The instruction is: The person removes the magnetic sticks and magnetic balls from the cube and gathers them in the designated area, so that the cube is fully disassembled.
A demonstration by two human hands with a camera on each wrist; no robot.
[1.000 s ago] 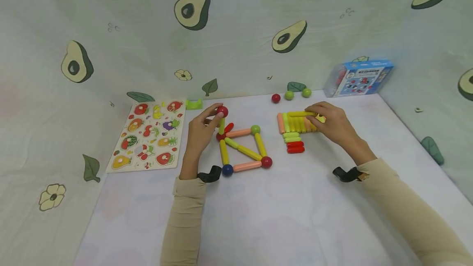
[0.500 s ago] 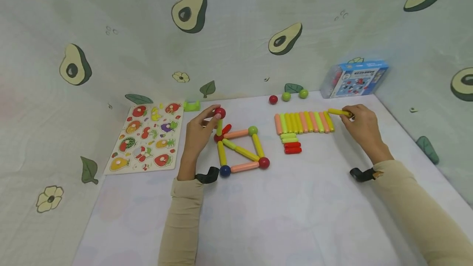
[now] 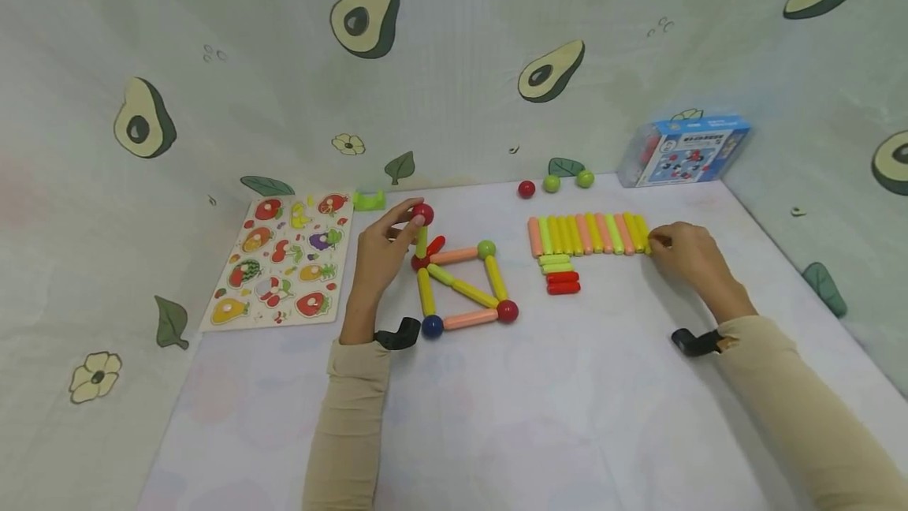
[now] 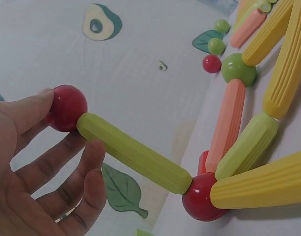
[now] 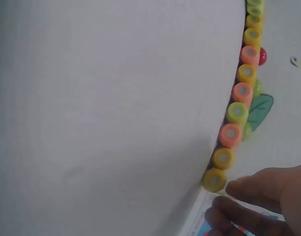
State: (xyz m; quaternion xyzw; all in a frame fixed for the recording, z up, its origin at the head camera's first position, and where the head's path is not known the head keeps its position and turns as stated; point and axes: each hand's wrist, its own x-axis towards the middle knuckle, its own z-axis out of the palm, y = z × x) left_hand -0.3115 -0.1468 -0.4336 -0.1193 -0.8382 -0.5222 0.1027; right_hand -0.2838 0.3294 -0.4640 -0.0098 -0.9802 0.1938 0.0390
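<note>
My left hand (image 3: 381, 255) pinches a red ball (image 4: 69, 108) that caps an upright light-green stick (image 4: 135, 152). The stick's lower end meets another red ball (image 4: 204, 196) at a corner of a flat frame of sticks and balls. That frame has a blue ball (image 3: 433, 326), a green ball (image 3: 485, 248), a red ball (image 3: 507, 311) and a diagonal of green and yellow sticks. At the right end of a row of colored sticks (image 3: 589, 234), my right hand (image 3: 688, 259) rests its fingertips beside the last yellow stick (image 5: 215, 180). Whether they touch it is unclear.
Short green sticks (image 3: 556, 263) and red sticks (image 3: 563, 282) lie below the row's left end. Behind it are a red ball (image 3: 526, 189) and two green balls (image 3: 552, 183). A blue box (image 3: 688, 152) stands back right; a fruit puzzle board (image 3: 280, 262) lies left.
My right hand carried a yellow stick rightward from above the row and down to its right end, where the stick now lies alongside the others. My left hand stays on the red ball.
</note>
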